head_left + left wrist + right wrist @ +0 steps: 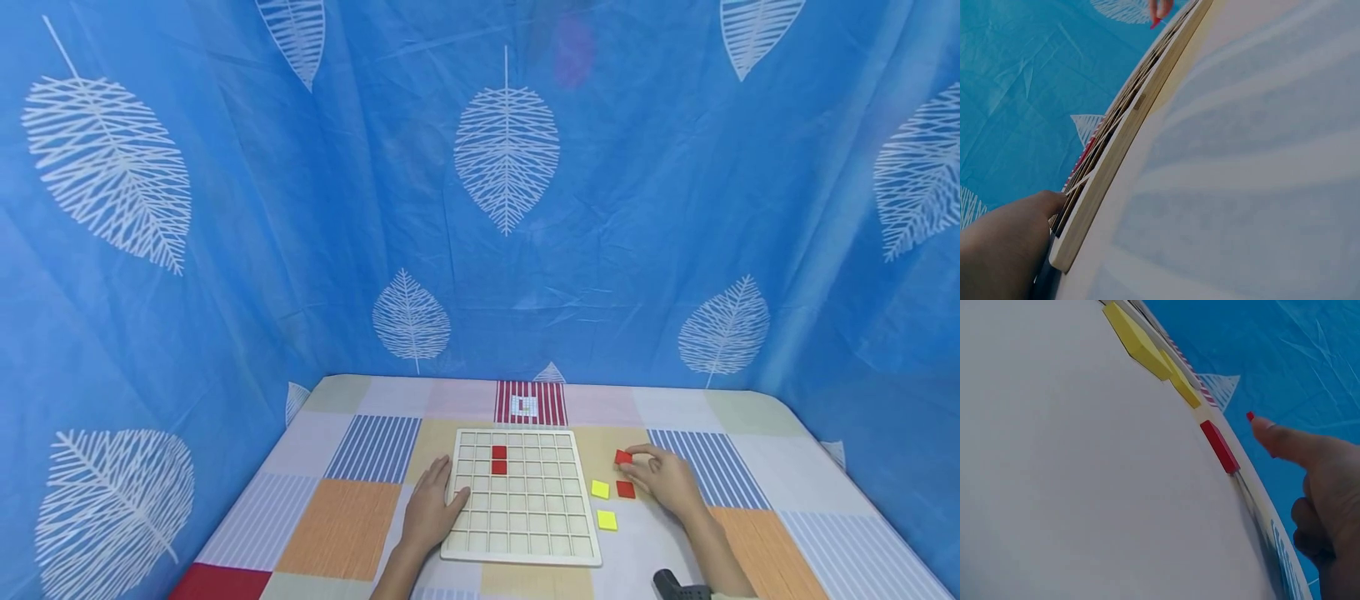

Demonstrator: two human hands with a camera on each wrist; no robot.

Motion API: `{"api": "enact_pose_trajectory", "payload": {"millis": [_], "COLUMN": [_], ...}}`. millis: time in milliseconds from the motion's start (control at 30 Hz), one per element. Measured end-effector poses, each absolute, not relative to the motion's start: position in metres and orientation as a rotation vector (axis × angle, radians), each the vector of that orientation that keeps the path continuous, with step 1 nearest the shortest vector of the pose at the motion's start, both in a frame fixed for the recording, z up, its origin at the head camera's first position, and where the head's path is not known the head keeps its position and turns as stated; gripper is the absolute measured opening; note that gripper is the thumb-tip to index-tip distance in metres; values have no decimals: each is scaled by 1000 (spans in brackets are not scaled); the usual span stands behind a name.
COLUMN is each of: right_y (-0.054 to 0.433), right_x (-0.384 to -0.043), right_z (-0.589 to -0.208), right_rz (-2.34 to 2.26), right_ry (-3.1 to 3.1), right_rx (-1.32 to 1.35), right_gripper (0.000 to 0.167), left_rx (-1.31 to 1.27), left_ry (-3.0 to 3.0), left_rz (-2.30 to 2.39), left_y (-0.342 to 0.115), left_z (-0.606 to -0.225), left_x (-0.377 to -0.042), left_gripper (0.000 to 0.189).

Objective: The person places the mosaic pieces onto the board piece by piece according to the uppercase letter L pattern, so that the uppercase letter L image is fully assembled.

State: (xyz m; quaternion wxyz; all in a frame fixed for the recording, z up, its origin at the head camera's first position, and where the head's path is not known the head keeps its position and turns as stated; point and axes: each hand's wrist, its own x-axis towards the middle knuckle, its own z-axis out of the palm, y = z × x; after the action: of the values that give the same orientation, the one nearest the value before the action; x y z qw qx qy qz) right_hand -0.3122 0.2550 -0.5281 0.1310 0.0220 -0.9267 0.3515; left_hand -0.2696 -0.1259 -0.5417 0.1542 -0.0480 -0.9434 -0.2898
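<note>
A pale wooden grid board (519,559) lies on the table, with two red square tiles (499,460) in neighbouring cells of one column near its far left. My left hand (435,510) rests at the board's left edge, thumb over the frame; the left wrist view shows that hand (1016,234) against the board's wooden side (1116,147). To the right of the board, my right hand (666,481) pinches a red tile (622,457) between thumb and fingers. In the right wrist view this tile is mostly hidden behind the thumb (1288,440).
Beside the board's right edge lie another red tile (626,490) and two yellow tiles (600,489). A small printed grid card (523,406) sits beyond the board. The patchwork tablecloth (360,521) meets a blue leaf-patterned curtain (600,275) at the back and sides.
</note>
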Motion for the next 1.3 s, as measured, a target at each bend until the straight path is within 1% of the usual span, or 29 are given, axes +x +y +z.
{"api": "enact_pose_trajectory", "payload": {"millis": [133, 267, 467, 867, 1067, 1300], "right_y": [246, 231, 203, 143, 113, 91], "right_x": [-308, -304, -304, -303, -300, -300], "right_z": [-521, -514, -507, -491, -493, -510], "right_rz": [1064, 1083, 1128, 1104, 1120, 1110], "right_ry": [-2641, -2572, -2506, -2456, -2518, -2563], "right_rx": [84, 173, 296, 399, 431, 559], "right_gripper": [39, 34, 31, 31, 31, 30], "left_rx": [-138, -134, -134, -140, -139, -145], "left_ry": [-2703, -2705, -2708, -2703, -2708, -2705], "left_rz": [-838, -842, -842, -829, -839, -852], "left_y": [-126, -126, -126, -125, -126, -126], "left_z": [-541, -541, -541, -541, -540, -539], "left_x": [-270, -270, -270, -270, -270, -269], "left_gripper": [62, 62, 62, 61, 61, 60]}}
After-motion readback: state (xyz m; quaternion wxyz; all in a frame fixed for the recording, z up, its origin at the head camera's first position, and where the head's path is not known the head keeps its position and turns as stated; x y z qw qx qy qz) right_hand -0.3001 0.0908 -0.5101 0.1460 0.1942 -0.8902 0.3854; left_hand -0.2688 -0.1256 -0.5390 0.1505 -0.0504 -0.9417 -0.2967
